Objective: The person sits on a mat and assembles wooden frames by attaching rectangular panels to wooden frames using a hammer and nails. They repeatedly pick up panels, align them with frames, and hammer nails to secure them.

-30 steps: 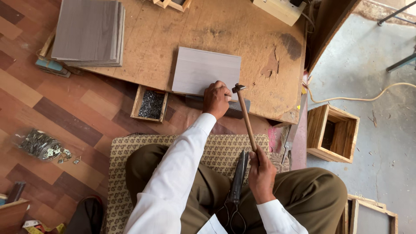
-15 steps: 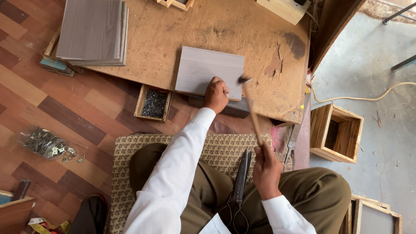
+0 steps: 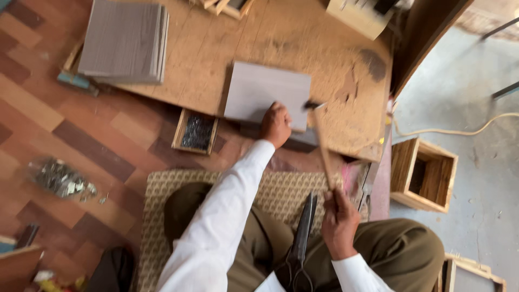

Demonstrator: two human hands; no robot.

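1. Wooden flooring in brown patches is lying under a low plywood board [image 3: 216, 48], and I am taking that board as my landmark throughout.
2. I am watching one grey panel [image 3: 259, 92] lying flat on the board's near part, close to its front edge.
3. I am seeing the left hand [image 3: 275, 125] resting on the panel's near edge, fingers curled and pressed together; whether it is pinching something small there, I cannot tell.
4. I am seeing the right hand [image 3: 339, 216] wrapped in a closed fist around the wooden handle of one hammer [image 3: 323, 146], nearer to me than the board, above the lap.
5. The hammer's head is hovering blurred at the panel's near right corner, just beside the left hand; I cannot tell whether it is touching.
6. One stack of grey panels [image 3: 123, 40] is sitting on the board's far left corner.
7. One small tray of dark nails [image 3: 195, 131] is sitting on the floor, touching the board's front edge, left of the left hand.
8. One pair of dark shears [image 3: 300, 238] is lying across the lap, in front of the board.
9. One open wooden box [image 3: 423, 174] is standing on the grey floor, right of the board.
10. One woven mat [image 3: 162, 189] is spreading in front of the board, under the seated person.
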